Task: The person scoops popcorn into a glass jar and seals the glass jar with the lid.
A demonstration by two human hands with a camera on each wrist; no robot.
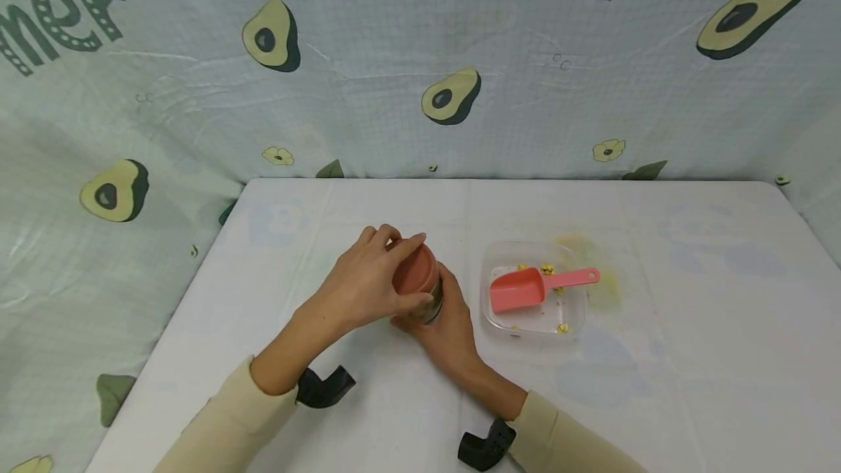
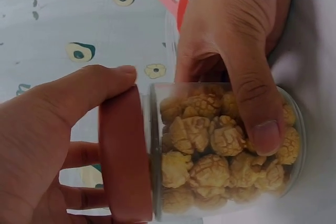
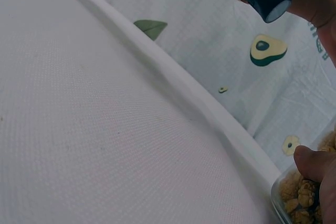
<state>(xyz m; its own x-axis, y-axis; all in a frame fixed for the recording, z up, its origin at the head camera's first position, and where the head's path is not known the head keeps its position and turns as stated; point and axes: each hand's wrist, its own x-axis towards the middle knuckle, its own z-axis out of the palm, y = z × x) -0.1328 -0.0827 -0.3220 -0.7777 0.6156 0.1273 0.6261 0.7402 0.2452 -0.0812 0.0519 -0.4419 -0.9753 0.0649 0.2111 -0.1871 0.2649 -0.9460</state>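
Observation:
A clear jar (image 2: 210, 177) full of caramel-coloured popcorn is held between both hands, near the middle of the table. Its reddish-brown lid (image 2: 125, 156) sits at the jar's mouth. My left hand (image 1: 368, 283) grips the lid by its rim, thumb on one side and fingers on the other. Lower down, my right hand (image 1: 447, 327) wraps round the jar's body, its thumb pressed along the glass. In the right wrist view only the lower part of the jar (image 3: 299, 198) and the right thumb show, at the right edge.
Just right of the hands stands a clear plastic tub (image 1: 488, 305) with a few popcorn crumbs inside. A pink scoop (image 1: 519, 290) lies across it, handle pointing right. The white-covered table (image 1: 709, 356) ends at an avocado-printed curtain (image 1: 368, 122) behind.

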